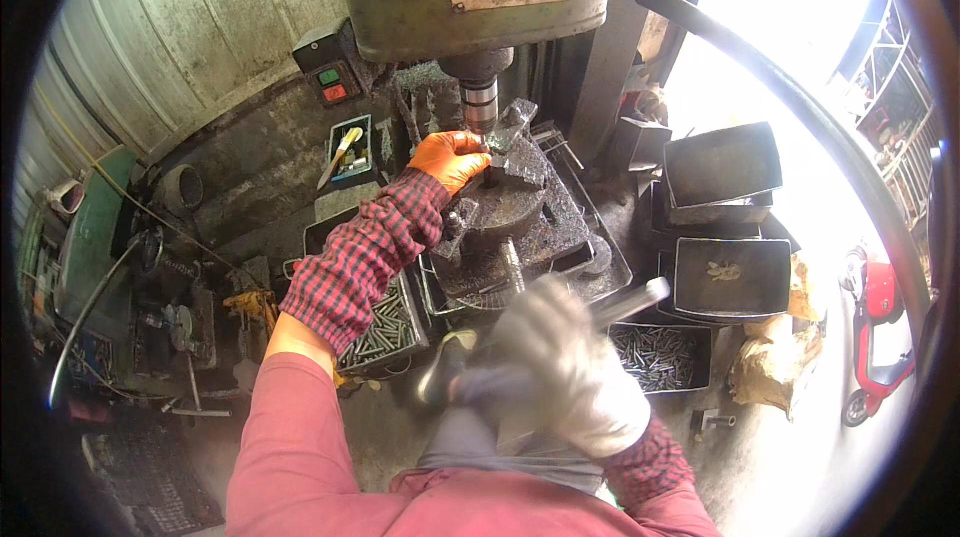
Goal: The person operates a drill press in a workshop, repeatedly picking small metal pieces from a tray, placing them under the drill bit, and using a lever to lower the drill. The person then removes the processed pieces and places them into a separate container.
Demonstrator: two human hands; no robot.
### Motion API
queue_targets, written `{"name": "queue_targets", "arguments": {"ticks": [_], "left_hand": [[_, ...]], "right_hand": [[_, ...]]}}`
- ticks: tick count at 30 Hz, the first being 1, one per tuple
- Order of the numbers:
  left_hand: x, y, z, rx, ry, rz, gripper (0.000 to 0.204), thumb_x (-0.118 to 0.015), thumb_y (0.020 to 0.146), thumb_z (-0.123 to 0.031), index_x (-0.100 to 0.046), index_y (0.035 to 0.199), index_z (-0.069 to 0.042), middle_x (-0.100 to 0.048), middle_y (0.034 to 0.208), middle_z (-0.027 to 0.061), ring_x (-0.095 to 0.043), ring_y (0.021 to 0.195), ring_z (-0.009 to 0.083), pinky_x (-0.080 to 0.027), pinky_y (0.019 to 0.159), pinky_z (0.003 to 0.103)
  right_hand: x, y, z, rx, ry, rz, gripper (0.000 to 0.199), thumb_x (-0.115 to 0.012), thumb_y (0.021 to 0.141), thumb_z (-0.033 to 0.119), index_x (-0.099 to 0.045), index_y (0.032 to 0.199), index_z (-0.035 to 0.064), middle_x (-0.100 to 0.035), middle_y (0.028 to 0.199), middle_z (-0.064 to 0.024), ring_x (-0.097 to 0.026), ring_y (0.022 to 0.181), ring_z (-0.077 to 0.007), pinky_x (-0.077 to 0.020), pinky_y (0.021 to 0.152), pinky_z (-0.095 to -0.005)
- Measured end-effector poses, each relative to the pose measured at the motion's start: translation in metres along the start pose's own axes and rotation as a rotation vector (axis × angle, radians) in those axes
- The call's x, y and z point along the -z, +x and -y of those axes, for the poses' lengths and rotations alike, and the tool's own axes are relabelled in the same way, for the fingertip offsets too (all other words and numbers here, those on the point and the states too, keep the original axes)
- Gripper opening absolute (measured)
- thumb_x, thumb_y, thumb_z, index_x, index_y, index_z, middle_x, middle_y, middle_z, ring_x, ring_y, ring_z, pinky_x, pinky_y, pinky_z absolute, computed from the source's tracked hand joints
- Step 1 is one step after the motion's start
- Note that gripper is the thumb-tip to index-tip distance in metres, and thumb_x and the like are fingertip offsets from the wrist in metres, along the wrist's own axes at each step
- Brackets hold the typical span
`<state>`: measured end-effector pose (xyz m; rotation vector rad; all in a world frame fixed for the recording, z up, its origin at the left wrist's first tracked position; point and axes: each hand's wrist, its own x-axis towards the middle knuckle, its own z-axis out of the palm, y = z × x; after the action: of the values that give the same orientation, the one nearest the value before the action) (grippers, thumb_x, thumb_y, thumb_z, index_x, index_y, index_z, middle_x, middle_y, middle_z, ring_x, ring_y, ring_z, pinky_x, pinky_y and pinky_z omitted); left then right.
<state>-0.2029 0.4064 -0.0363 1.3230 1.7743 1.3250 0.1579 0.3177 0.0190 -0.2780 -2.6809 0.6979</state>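
Left hand (454, 161) at vise (520, 173), right hand (572, 367) at bar (640, 301); can't tell either grip from here | pins (657, 353) in two trays (709, 362) | finished share unclear

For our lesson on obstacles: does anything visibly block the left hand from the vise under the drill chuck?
Nothing visible does: the orange-gloved left hand is at the vise, near the drill chuck.

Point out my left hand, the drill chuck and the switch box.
Left hand (449, 159), head view, on the orange glove.
Drill chuck (480, 105), head view, metal body.
Switch box (331, 84), head view, button face.
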Motion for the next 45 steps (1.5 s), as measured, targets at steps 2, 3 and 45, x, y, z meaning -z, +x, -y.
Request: {"name": "queue_targets", "arguments": {"ticks": [2,3,45], "left_hand": [[-0.001,-0.003,-0.004,0.010,-0.106,0.015,0.019,-0.083,0.088,-0.011,-0.077,0.104,-0.001,-0.078,0.097,0.0022,-0.070,0.092,0.0100,-0.055,0.085,0.028],[-0.001,-0.004,-0.006,0.000,-0.046,-0.005,0.019,-0.083,0.088,-0.010,-0.077,0.104,-0.001,-0.078,0.097,0.0021,-0.070,0.092,0.0097,-0.055,0.085,0.028],[0.190,-0.085,0.114,0.156,0.703,-0.647,0.037,-0.070,0.098,-0.021,-0.071,0.132,-0.006,-0.073,0.126,0.0155,-0.068,0.120,0.0283,-0.051,0.105,0.036]], "right_hand": [[-0.021,-0.012,-0.032,-0.019,-0.412,-0.088,0.084,-0.090,0.063,0.027,-0.061,0.138,0.0043,-0.060,0.135,-0.0183,-0.052,0.134,-0.0427,-0.0367,0.120,-0.0576],[-0.043,-0.018,-0.048,-0.135,-0.391,-0.161,0.084,-0.090,0.063,0.025,-0.061,0.139,0.0044,-0.062,0.133,-0.0168,-0.054,0.133,-0.0406,-0.0372,0.119,-0.0572],[0.001,-0.029,-0.132,-0.351,-0.578,-0.603,0.041,-0.083,0.083,0.023,-0.055,0.059,0.0057,-0.060,0.070,-0.0160,-0.066,0.096,-0.0436,-0.0515,0.088,-0.0529]]}}
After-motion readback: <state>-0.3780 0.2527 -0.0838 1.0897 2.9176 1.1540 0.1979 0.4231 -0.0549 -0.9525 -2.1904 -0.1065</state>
